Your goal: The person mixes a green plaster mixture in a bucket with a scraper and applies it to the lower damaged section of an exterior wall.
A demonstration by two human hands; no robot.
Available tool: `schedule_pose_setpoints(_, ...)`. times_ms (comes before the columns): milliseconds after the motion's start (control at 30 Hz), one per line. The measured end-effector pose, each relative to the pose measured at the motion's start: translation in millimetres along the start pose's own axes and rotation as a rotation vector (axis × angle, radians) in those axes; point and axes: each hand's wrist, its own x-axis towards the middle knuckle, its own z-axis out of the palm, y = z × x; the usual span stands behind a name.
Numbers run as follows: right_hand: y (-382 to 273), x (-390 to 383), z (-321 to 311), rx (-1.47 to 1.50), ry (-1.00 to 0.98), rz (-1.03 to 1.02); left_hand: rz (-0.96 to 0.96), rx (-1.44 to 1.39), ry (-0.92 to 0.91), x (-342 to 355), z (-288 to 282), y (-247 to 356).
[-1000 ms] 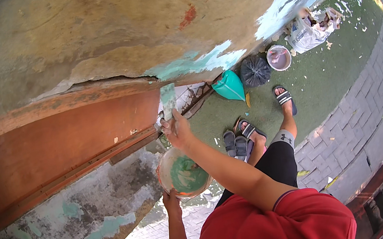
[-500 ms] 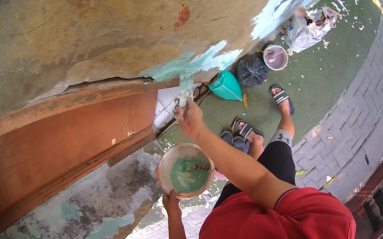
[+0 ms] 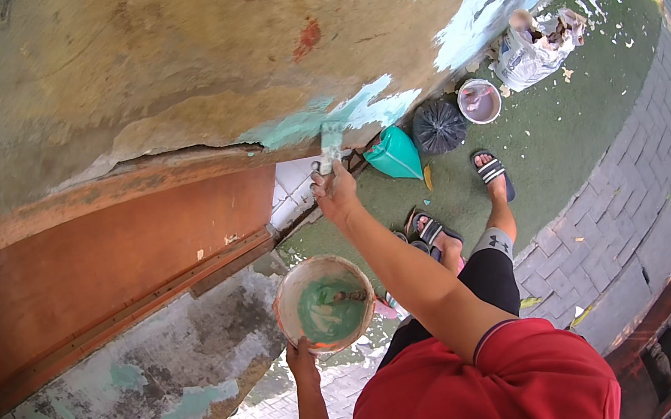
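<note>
My right hand point(image 3: 337, 194) is closed on a putty knife point(image 3: 331, 148), its flat end smeared pale green. The blade lies against the lower wall point(image 3: 184, 67), on a fresh green patch point(image 3: 288, 127) just above the orange-brown ledge. My left hand point(image 3: 303, 362) grips the near rim of a bucket point(image 3: 287, 303), tilted toward me. Green paste point(image 3: 328, 319) coats the bucket's bottom, and a smeared tool point(image 3: 350, 296) rests in it. My fingers partly hide the knife's handle.
Along the wall stand a teal bag point(image 3: 394, 154), a black plastic bag point(image 3: 438, 126), a white pail point(image 3: 479, 101) and a white sack of debris point(image 3: 538, 53). Loose footwear lies by my sandalled foot point(image 3: 435, 234). A green-smeared concrete slab point(image 3: 161, 374) is at the lower left.
The putty knife and my right hand have shifted slightly right along the wall. The bucket stays in my left hand, nearly in place.
</note>
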Motion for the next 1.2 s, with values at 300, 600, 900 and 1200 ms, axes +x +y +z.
schedule_pose_setpoints(300,7,-11,-20,0.024,0.046,0.016,-0.01,0.051,-0.001,-10,-2,4)
schedule_pose_setpoints(600,44,-26,-23,-0.041,-0.06,0.161,-0.015,0.049,0.048,-13,5,-5)
schedule_pose_setpoints(900,16,-8,3,-0.07,0.041,0.099,0.011,0.02,0.004,-3,9,-13)
schedule_pose_setpoints(1200,-113,-86,-49,-0.341,0.364,-0.282,0.081,0.029,-0.064,43,12,-34)
